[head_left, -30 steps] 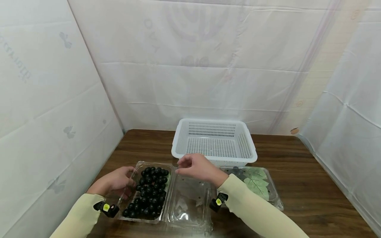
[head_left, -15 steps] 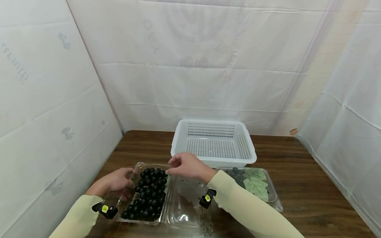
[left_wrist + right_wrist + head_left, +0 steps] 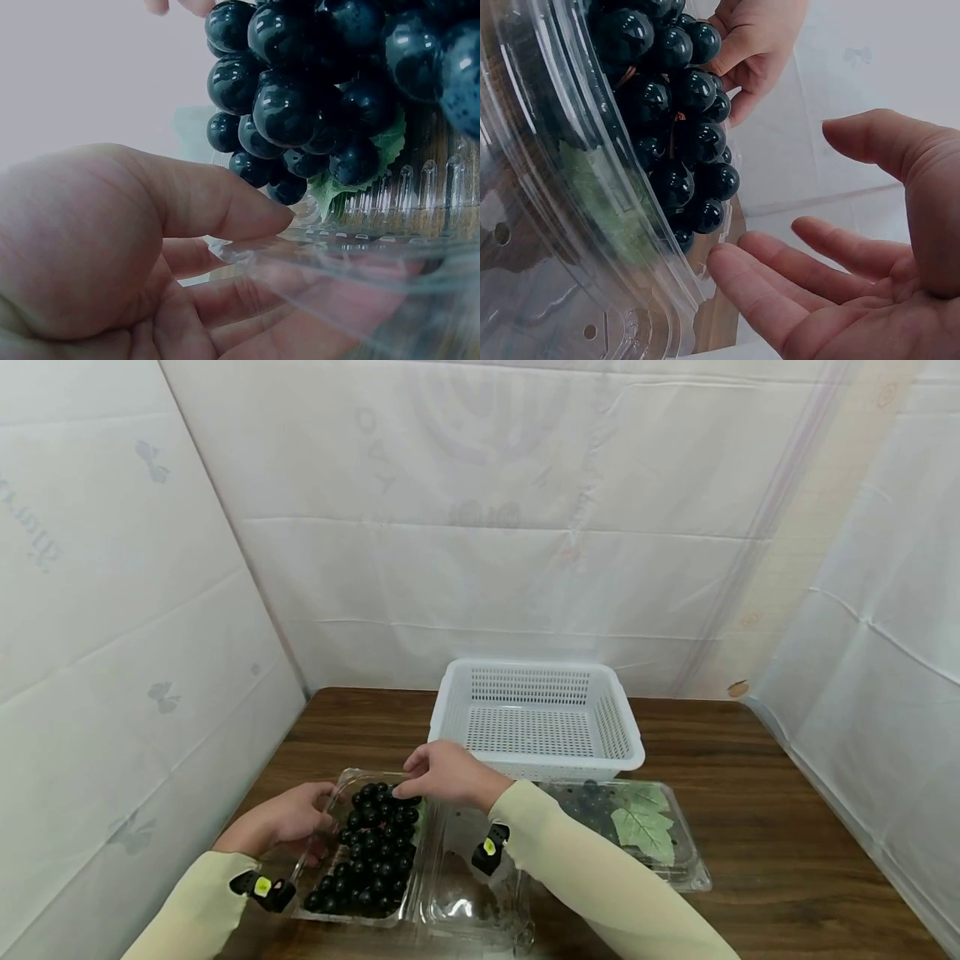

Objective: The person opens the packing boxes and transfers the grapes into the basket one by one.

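Note:
A bunch of dark, glossy grapes [image 3: 373,853] lies in the left half of a hinged clear plastic clamshell box [image 3: 414,883]. Its lid [image 3: 463,893] is folded out flat to the right. My left hand [image 3: 285,821] grips the box's left wall. In the left wrist view the thumb [image 3: 232,206] lies along the rim, with the other fingers seen through the plastic outside. My right hand [image 3: 448,775] hovers over the far end of the grapes. Its fingers [image 3: 772,296] are spread and hold nothing in the right wrist view. A green leaf [image 3: 604,199] shows under the grapes.
A white perforated plastic basket [image 3: 442,710] stands behind the box. Right of the lid is another clear box [image 3: 686,868], closed, with dark grapes and green leaves [image 3: 645,831] inside. White sheeting [image 3: 480,585] walls the wooden table [image 3: 787,827] at the back and sides.
My right hand has moved left, from above the hinge side of the box to over the far end of the grapes. The left hand keeps its place on the box wall.

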Available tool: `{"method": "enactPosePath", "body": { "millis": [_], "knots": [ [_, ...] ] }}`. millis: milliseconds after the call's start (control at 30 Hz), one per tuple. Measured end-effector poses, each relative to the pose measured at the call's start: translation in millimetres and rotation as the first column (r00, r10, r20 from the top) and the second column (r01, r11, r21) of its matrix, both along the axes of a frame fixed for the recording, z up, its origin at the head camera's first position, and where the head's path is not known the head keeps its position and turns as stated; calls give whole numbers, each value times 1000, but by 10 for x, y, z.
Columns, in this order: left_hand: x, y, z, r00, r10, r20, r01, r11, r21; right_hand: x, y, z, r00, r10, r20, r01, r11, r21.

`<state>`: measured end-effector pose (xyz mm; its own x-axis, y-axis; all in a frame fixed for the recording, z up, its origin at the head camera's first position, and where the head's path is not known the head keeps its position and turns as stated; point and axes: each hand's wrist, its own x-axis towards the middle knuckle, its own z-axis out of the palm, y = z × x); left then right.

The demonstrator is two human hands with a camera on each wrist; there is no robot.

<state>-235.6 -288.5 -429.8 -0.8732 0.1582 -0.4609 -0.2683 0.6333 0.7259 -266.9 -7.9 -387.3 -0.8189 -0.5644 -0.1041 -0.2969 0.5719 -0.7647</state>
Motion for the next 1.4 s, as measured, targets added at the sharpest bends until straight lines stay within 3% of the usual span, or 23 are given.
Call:
{"method": "enactPosePath", "body": {
  "millis": [633, 1033, 1400],
  "knots": [
    [29, 5, 2, 1000, 13, 12, -14, 1000, 10, 1, -200, -20, 998, -61, 8, 60, 991, 121],
    [10, 11, 32, 1000, 4, 9, -4, 1000, 26, -87, -363, -11, 997, -43, 61, 29, 975, 221],
    [22, 10, 21, 1000, -4, 3, 4, 1000, 16, -63, -425, -54, 995, 2, 97, -29, 961, 276]
  ]
}}
